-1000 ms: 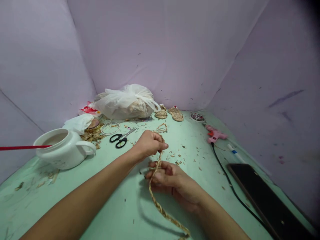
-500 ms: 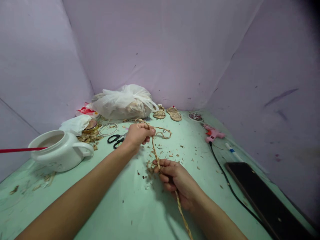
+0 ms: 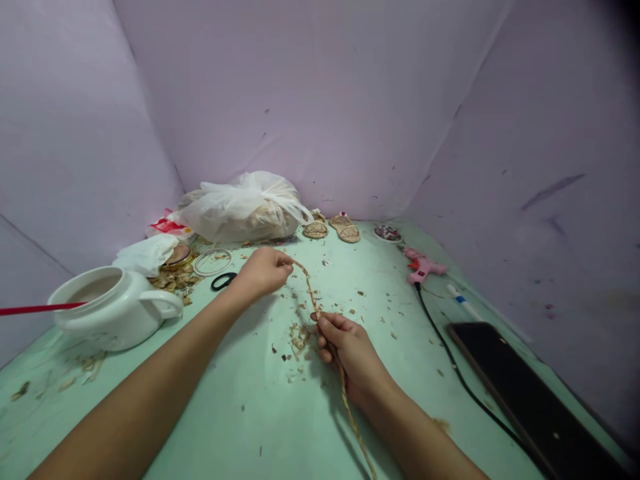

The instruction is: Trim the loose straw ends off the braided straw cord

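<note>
A tan braided cord (image 3: 311, 293) of plant fibre runs between my two hands above the green tabletop. My left hand (image 3: 265, 270) pinches it at the far end of the visible stretch, its fingertips closed. Nearer to me, my right hand (image 3: 345, 343) grips the same cord between thumb and fingers. From below the right palm the cord trails down toward the bottom edge. Black-handled scissors (image 3: 223, 282) lie beside my left wrist, mostly hidden by it. Small fibre scraps (image 3: 300, 337) are scattered under the cord.
At left stands a white pot (image 3: 115, 317) with a red stick in it. A knotted plastic bag (image 3: 245, 210) rests at the back, near small woven slippers (image 3: 346, 229). To the right are a pink glue gun (image 3: 423, 265) with black cable, a marker (image 3: 465, 305) and a phone (image 3: 530, 393).
My left hand has shifted slightly left, and the loose cord loop beyond it no longer shows. The right hand keeps its hold on the cord. The view has moved slightly.
</note>
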Tool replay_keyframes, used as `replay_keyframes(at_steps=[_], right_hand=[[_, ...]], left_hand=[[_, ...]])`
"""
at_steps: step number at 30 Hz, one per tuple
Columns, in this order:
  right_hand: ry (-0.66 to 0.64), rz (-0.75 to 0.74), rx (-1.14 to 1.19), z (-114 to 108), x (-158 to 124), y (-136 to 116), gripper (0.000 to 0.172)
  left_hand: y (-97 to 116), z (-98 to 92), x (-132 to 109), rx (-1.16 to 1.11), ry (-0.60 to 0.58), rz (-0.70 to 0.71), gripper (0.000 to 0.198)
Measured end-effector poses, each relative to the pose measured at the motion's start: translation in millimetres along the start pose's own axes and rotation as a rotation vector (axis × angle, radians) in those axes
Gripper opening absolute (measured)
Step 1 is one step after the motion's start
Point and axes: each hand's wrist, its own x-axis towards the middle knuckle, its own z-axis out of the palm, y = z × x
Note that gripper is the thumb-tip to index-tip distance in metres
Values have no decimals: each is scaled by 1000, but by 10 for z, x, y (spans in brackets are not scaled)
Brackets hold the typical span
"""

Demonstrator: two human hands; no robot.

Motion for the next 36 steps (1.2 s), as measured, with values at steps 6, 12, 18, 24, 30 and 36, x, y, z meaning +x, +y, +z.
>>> replay_keyframes(at_steps=[6, 12, 18, 24, 30, 36], right_hand=[[37, 8, 74, -16, 12, -36, 15], [42, 24, 83, -9, 5, -45, 15], [31, 4, 76, -16, 18, -33, 13], [30, 2, 77, -17, 8, -37, 10], [42, -15, 95, -13, 9, -34, 11], [48, -18, 93, -7, 4, -33, 11]], left_hand=[[33, -406, -7, 456, -45, 56, 39], [-222, -590, -13, 860, -278, -243, 20], [-419, -471, 24, 878, -273, -275, 30], [-415, -482, 23, 900, -182, -289, 31], [-288, -662, -53, 879, -49, -280, 20], [-174, -821, -79, 723, 21, -199, 20]])
